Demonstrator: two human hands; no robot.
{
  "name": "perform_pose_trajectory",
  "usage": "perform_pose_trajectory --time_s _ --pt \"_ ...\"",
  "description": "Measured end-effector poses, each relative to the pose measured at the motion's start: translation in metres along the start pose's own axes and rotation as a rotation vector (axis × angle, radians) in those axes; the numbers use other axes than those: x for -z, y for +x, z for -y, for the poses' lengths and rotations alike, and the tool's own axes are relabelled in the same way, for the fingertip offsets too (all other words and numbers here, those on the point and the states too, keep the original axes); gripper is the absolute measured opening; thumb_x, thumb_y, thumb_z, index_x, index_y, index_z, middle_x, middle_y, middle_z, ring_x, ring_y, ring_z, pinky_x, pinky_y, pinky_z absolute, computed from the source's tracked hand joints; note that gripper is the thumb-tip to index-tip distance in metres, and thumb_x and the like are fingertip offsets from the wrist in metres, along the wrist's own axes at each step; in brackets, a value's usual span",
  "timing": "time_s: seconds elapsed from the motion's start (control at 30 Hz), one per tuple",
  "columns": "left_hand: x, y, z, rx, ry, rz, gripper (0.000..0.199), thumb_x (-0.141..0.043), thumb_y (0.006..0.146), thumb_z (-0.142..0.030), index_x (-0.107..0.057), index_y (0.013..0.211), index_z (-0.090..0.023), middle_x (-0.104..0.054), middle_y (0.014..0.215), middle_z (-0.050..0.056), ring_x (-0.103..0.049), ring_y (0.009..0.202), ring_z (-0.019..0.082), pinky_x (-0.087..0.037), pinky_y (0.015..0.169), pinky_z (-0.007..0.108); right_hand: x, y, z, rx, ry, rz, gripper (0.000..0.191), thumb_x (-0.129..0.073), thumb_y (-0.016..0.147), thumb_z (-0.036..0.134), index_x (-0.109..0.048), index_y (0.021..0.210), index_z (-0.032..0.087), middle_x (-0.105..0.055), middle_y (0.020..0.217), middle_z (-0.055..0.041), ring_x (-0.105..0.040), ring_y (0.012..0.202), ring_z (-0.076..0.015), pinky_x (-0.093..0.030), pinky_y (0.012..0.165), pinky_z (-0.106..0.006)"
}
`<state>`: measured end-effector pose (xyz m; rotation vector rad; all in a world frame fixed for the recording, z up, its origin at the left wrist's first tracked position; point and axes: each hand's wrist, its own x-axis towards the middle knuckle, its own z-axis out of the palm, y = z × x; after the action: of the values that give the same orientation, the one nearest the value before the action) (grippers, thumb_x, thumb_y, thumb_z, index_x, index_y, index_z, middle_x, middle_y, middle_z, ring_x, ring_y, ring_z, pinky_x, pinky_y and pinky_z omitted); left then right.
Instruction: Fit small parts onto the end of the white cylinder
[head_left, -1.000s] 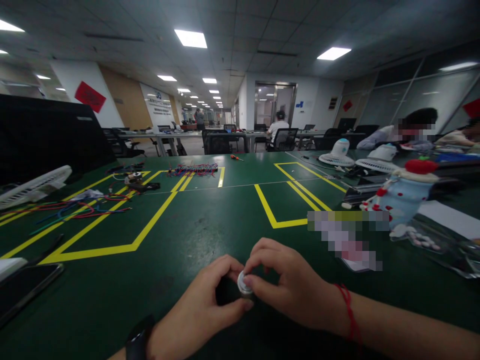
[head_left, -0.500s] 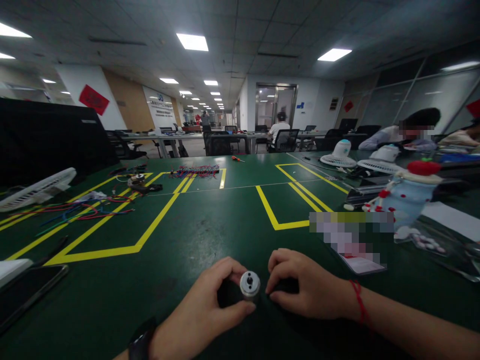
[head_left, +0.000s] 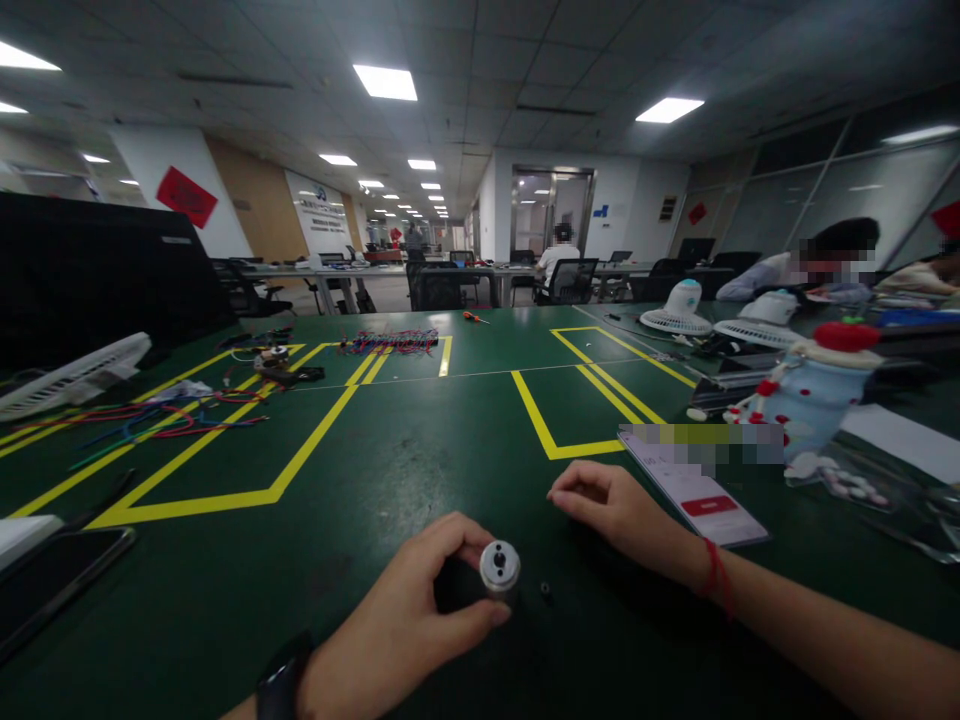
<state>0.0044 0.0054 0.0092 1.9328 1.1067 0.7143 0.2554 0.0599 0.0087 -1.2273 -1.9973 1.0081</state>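
A silver cylindrical motor (head_left: 499,570) stands upright on the green table, its round end with a dark centre and small holes facing up. Thumb and fingers of my left hand (head_left: 405,610) are closed around its sides. Just right of the motor lies a tiny dark ring-like part (head_left: 546,591), too small to name surely. My right hand (head_left: 619,510) rests farther right and forward, apart from both, with its fingers curled together and nothing visible in them.
A printed card (head_left: 720,510) lies beyond my right wrist, near a blue decorated cup (head_left: 814,400). Loose wires (head_left: 180,415) and a phone (head_left: 60,580) are at left. Farther back are a wire bundle (head_left: 397,342), an orange screwdriver (head_left: 474,317) and white fans (head_left: 679,308).
My right hand has moved away from beside the motor, forward and to the right, uncovering the tiny dark part on the table. My left hand and the motor stay in place.
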Motion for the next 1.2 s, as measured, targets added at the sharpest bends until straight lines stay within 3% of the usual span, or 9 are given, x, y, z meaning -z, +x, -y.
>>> perform_pose_trajectory --time_s 0.1,0.17,0.3,0.4,0.57,0.73,1.0,1.1,1.2 --pt "0.0 0.0 0.0 -0.005 0.004 0.001 0.021 -0.07 0.078 -0.016 -0.06 0.095 -0.022 -0.063 0.094 -0.002 -0.057 0.086 0.019 -0.043 0.077 0.028 -0.003 -0.007 0.008 0.245 -0.183 0.242 0.027 -0.074 0.073 0.038 -0.071 0.094 0.021 -0.064 0.093 -0.0023 -0.058 0.08 -0.0159 -0.044 0.071 -0.029" --pt "0.0 0.0 0.0 -0.007 0.008 -0.001 0.021 -0.07 0.077 -0.016 -0.06 0.095 -0.022 -0.062 0.093 -0.002 -0.057 0.086 0.019 -0.043 0.077 0.028 -0.006 -0.011 0.013 0.33 -0.249 0.299 0.021 -0.076 0.072 0.034 -0.073 0.088 0.022 -0.064 0.094 -0.0021 -0.058 0.085 -0.0167 -0.044 0.078 -0.031" --pt "-0.001 0.0 0.001 -0.01 0.012 -0.003 0.02 -0.069 0.078 -0.016 -0.059 0.094 -0.022 -0.062 0.093 -0.002 -0.057 0.085 0.019 -0.043 0.076 0.028 -0.017 -0.012 0.023 0.303 -0.121 0.136 0.01 -0.066 0.084 0.026 -0.07 0.088 0.018 -0.065 0.087 -0.0024 -0.059 0.079 -0.014 -0.046 0.071 -0.027" --pt "-0.002 0.0 0.003 -0.02 0.025 -0.008 0.018 -0.069 0.078 -0.017 -0.058 0.092 -0.021 -0.062 0.091 -0.001 -0.057 0.084 0.019 -0.043 0.074 0.028 -0.028 -0.01 0.036 0.361 -0.023 -0.014 0.01 -0.065 0.085 0.026 -0.069 0.091 0.019 -0.065 0.086 -0.0021 -0.059 0.079 -0.0136 -0.046 0.071 -0.026" --pt "-0.003 0.001 0.006 -0.036 0.021 0.002 0.018 -0.067 0.079 -0.018 -0.058 0.094 -0.021 -0.062 0.092 -0.001 -0.057 0.086 0.019 -0.044 0.075 0.028 -0.042 -0.007 0.05 0.493 -0.093 0.028 0.008 -0.066 0.083 0.02 -0.07 0.09 0.02 -0.065 0.088 -0.0023 -0.06 0.081 -0.0143 -0.046 0.073 -0.027" --pt "-0.003 0.001 0.005 -0.033 0.019 0.011 0.017 -0.067 0.08 -0.018 -0.058 0.094 -0.021 -0.062 0.093 -0.001 -0.058 0.086 0.019 -0.044 0.075 0.028 -0.042 -0.01 0.05 0.412 -0.052 -0.004 0.005 -0.066 0.083 0.019 -0.069 0.087 0.018 -0.063 0.084 -0.0012 -0.058 0.076 -0.0125 -0.046 0.069 -0.025" --pt "-0.003 0.002 0.006 -0.038 0.043 0.011 0.017 -0.068 0.08 -0.018 -0.057 0.093 -0.021 -0.061 0.093 -0.001 -0.057 0.086 0.019 -0.043 0.075 0.029 -0.042 -0.009 0.051 0.328 0.012 0.063 0.007 -0.065 0.081 0.016 -0.07 0.086 0.017 -0.061 0.089 -0.0019 -0.058 0.081 -0.0126 -0.047 0.074 -0.025" --pt "-0.003 0.002 0.006 -0.036 0.032 0.005 0.019 -0.069 0.079 -0.017 -0.057 0.093 -0.021 -0.061 0.092 -0.002 -0.057 0.086 0.019 -0.043 0.075 0.028 -0.037 -0.011 0.049 0.271 0.075 0.115 0.015 -0.064 0.081 0.016 -0.07 0.094 0.019 -0.06 0.1 -0.0033 -0.057 0.083 -0.013 -0.047 0.072 -0.025" --pt "-0.002 0.001 0.005 -0.033 0.02 -0.004 0.02 -0.07 0.078 -0.015 -0.057 0.092 -0.021 -0.061 0.092 -0.003 -0.057 0.085 0.018 -0.043 0.076 0.028 -0.026 -0.009 0.04 0.153 0.188 0.055 0.022 -0.062 0.084 0.027 -0.066 0.104 0.02 -0.061 0.098 -0.0031 -0.057 0.078 -0.013 -0.046 0.066 -0.025"
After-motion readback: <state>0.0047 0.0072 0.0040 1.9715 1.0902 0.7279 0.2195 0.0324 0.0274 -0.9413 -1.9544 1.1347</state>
